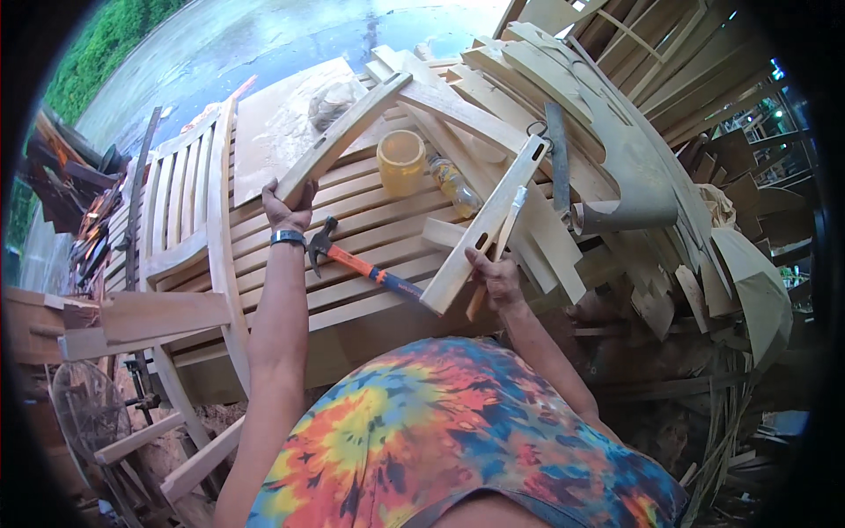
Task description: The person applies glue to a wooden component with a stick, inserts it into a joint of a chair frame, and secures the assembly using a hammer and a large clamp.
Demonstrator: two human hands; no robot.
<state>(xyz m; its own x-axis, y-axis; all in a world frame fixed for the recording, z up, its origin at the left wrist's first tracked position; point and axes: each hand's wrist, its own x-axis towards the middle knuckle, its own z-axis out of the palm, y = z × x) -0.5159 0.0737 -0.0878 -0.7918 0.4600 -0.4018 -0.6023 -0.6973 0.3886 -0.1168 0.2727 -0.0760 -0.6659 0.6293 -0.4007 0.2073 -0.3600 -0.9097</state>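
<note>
Left of the yellow jar (400, 179), the left hand (289, 207) curls tightly round one slotted bar (343, 136); rightward, the right hand (498, 280) grips a second bar (488, 222) (plus a brush (510, 221)).

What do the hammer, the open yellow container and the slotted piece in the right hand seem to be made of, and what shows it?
Hammer: probably metal head, dark and dull; the orange handle suggests rubber or plastic.
Container: plastic or perhaps glass, its yellowish wall looking translucent.
Slotted piece: apparently smooth, unpainted wood, judging by its pale tan colour.
</note>
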